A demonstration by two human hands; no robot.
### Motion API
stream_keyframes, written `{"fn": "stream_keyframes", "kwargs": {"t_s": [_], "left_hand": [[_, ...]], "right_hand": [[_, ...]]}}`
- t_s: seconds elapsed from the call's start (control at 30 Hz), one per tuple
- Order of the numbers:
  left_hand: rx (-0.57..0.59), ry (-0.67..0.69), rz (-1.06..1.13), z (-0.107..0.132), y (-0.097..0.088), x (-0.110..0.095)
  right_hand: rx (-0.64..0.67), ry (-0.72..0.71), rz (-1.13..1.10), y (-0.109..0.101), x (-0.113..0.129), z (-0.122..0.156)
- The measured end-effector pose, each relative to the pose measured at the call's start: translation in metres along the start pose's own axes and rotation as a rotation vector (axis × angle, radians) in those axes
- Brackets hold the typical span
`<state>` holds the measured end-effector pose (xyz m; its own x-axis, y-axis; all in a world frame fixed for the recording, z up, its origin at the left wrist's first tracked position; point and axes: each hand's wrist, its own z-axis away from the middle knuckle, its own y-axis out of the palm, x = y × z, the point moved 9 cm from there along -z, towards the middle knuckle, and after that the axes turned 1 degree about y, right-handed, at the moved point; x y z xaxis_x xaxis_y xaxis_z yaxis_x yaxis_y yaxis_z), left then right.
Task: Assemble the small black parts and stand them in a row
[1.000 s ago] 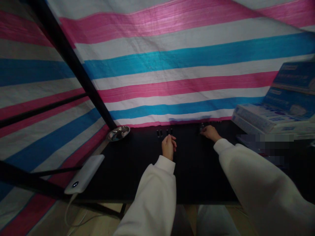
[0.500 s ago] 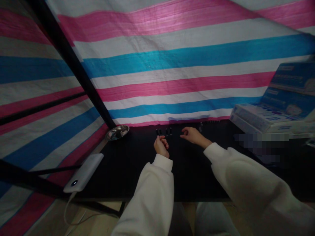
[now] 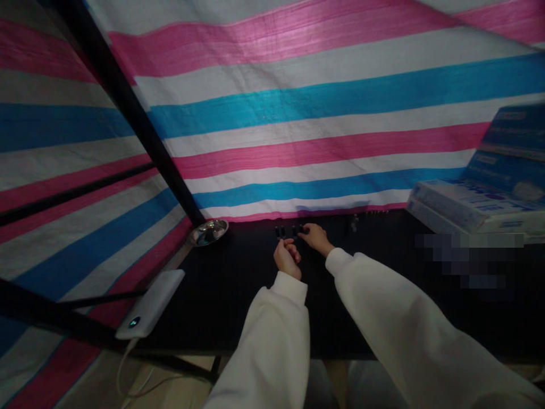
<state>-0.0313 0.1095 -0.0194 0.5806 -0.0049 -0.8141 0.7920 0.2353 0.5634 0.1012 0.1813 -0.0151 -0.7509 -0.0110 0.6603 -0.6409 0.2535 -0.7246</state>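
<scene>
Several small dark upright cylinders stand in a row near the back of a black table. My right hand reaches across to the right end of that row, fingers pinched on a small dark piece I cannot make out clearly. Just below the row my left hand is curled closed, and what is inside it is hidden. A second group of small dark pieces stands further right along the back edge.
A round metal dish sits at the table's back left corner. A white power bank with a cable lies on the left edge. Blue and white boxes are stacked at right. A striped tarp hangs behind, with black frame bars at left.
My right hand has moved left from the right-hand group of pieces to the row by my left hand. My left hand has stayed near the row.
</scene>
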Motion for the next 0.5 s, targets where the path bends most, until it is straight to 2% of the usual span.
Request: {"fn": "stream_keyframes", "kwargs": {"t_s": [0.13, 0.27, 0.37, 0.5], "left_hand": [[-0.012, 0.004, 0.0, 0.001, 0.0, -0.001], [0.004, 0.036, -0.041, 0.002, 0.003, -0.004], [0.047, 0.042, -0.104, 0.002, 0.008, -0.004], [0.168, 0.023, -0.187, 0.007, 0.023, -0.003]], "right_hand": [[-0.031, 0.003, -0.101, -0.01, -0.003, -0.001], [-0.091, -0.074, -0.324, -0.034, -0.001, 0.004], [-0.136, -0.138, -0.478, -0.057, 0.003, 0.018], [-0.202, -0.309, -0.438, -0.093, 0.017, 0.049]]}}
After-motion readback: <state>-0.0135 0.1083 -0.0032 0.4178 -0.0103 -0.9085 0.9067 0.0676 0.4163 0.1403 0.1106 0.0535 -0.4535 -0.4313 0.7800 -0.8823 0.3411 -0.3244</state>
